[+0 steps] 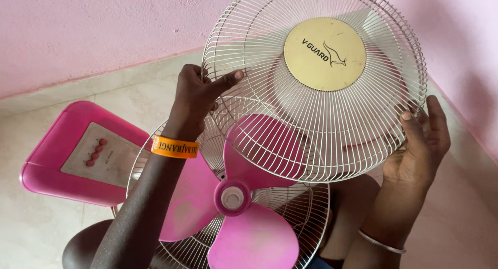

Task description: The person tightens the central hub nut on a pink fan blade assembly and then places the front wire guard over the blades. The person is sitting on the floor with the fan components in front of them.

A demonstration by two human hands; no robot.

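front grille (pixel 332 123) above blades (pixel 244 212), base (pixel 78 155) left

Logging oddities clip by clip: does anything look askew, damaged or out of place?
The front grille is off the fan, held tilted by the left hand and right hand. The pink blades sit exposed, with dusty-looking smudges. No breakage shows.

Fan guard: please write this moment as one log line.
left hand: grips front guard rim | right hand: holds opposite rim | guard: lifted off, above pink blades | rear guard: on fan
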